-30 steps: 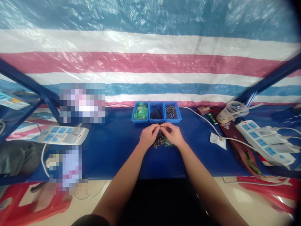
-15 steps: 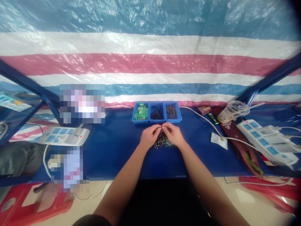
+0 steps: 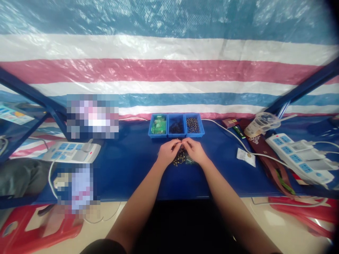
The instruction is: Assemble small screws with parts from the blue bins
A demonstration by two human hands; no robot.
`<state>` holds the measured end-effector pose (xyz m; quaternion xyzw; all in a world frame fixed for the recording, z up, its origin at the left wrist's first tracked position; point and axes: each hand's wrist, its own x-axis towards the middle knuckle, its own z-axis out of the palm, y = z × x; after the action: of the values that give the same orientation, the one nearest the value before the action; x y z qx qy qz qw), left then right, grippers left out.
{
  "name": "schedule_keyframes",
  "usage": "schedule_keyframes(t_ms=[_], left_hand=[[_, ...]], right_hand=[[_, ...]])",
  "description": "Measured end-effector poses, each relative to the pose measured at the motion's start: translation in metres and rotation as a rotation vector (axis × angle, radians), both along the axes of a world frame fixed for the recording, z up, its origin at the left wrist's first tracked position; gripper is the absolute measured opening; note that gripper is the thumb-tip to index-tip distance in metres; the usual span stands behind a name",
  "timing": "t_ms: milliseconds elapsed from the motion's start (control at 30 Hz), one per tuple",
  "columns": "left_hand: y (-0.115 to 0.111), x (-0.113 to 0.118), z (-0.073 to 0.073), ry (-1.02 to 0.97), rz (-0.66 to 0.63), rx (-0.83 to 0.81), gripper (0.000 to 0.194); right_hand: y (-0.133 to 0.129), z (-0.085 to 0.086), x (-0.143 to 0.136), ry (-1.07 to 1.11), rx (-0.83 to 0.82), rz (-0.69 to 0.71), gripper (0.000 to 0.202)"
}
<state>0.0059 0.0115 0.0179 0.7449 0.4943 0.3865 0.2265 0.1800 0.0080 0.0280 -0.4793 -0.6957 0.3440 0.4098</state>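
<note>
Blue plastic sets the stage: the middle bin (image 3: 177, 135), dark pieces (image 3: 177, 126) inside, is our marker on the desk (image 3: 127, 162). Just in front of it, left hand (image 3: 166, 152) and right hand (image 3: 195, 150) meet tip to tip! The fingers of both bunch together, but whether either set is clamped on some tiny part, I can't tell from here. Below them, nearer the person than that bin, lie loose brass-coloured parts (image 3: 179, 159) with pale greenish pieces (image 3: 190, 161) beside them. The step in hand looks like close two-handed fingertip work, and the next move, I'd judge, calls for steady wrists and a light, exact pinch above that little pile.
</note>
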Motion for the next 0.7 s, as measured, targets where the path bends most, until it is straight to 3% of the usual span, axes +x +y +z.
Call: schedule_keyframes(t_ms=[200,700], left_hand=[[0.0008,-0.0007,-0.0002,-0.002,0.024,0.002,0.024],[0.0039,0.0010,-0.0050,-0.062,0.032,-0.035,0.024]], right_hand=[[0.0012,-0.0042,0.0000,0.040,0.022,-0.067,0.029],[0.0033,-0.0015,0.0012,0.012,0.043,-0.058,0.024]])
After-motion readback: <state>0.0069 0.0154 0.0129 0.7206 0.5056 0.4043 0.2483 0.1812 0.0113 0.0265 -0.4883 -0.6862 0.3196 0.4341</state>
